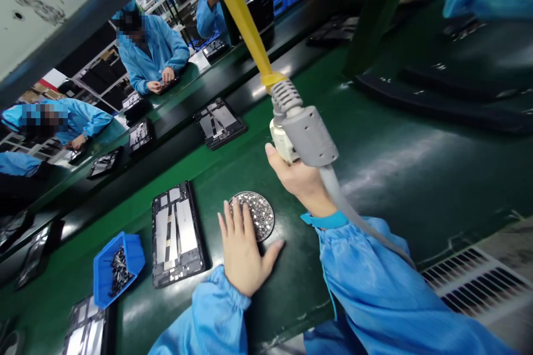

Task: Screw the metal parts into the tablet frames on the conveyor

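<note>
My right hand is wrapped round a hanging electric screwdriver, thumb up along its pale body. Its grey top carries a cable and hangs from a yellow strap; the tip is hidden. Fingers spread, my left hand lies over the near left edge of a round metal tray full of small shiny round pieces, too small to make out surely. Left of that hand an opened tablet lies on the green bench, its silver inside facing up.
A blue bin of small dark screws stands left of the tablet. Another opened tablet is at the lower left, one more farther back. Co-workers in blue sleeves sit across the line. A dark curved strip lies right.
</note>
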A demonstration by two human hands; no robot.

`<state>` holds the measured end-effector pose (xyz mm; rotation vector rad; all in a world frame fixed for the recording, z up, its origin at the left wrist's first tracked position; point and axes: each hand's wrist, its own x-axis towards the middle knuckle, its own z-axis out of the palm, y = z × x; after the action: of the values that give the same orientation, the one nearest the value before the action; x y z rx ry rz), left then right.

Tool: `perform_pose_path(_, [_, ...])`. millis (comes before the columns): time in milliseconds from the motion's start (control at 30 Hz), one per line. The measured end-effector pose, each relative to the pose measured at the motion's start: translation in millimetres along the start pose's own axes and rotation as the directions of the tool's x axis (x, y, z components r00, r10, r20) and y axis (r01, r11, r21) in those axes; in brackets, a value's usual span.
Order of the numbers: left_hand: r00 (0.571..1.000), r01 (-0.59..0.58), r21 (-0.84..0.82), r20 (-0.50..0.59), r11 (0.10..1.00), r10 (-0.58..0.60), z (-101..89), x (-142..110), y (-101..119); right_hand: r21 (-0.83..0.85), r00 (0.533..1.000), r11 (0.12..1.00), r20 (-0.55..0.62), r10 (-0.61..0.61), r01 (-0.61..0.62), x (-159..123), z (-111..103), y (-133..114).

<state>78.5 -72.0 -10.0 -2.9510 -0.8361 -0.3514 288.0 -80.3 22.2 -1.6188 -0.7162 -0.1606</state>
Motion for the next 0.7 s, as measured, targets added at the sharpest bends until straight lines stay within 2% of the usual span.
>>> perform_pose_path(100, [0.982,0.188,-0.008,-0.003,0.982,-0.188,8.9,23.1,-1.4,0.026,1.000,1.000,-0.012,0.001,-0.001,0.4,-0.4,1.0])
perform_pose_path(167, [0.975,0.221,-0.033,0.015,0.975,-0.220,12.6,29.0,-1.0,0.035,1.000,0.999,-0.022,0.000,0.001,1.0,1.1,4.0])
perform_pose_path(200, [0.981,0.192,-0.051,0.021,0.980,-0.192,12.8,27.5,-1.7,0.039,1.000,0.999,-0.029,-0.001,0.003,1.4,2.2,5.9])
perform_pose_path(333, [0.999,-0.043,-0.150,0.013,0.988,0.045,8.1,12.6,-11.0,0.047,0.999,0.999,-0.049,-0.011,0.013,1.9,5.4,11.0])
perform_pose_path(500, [0.996,-0.078,-0.217,0.035,0.973,0.088,6.6,19.1,-23.5,0.044,0.996,0.999,-0.091,-0.011,0.015,2.7,5.8,10.0])
perform_pose_path(700, [0.954,-0.244,-0.286,0.099,0.927,0.282,-1.5,7.1,-35.5,0.018,0.996,1.000,-0.083,-0.013,0.015,2.6,7.8,8.3])
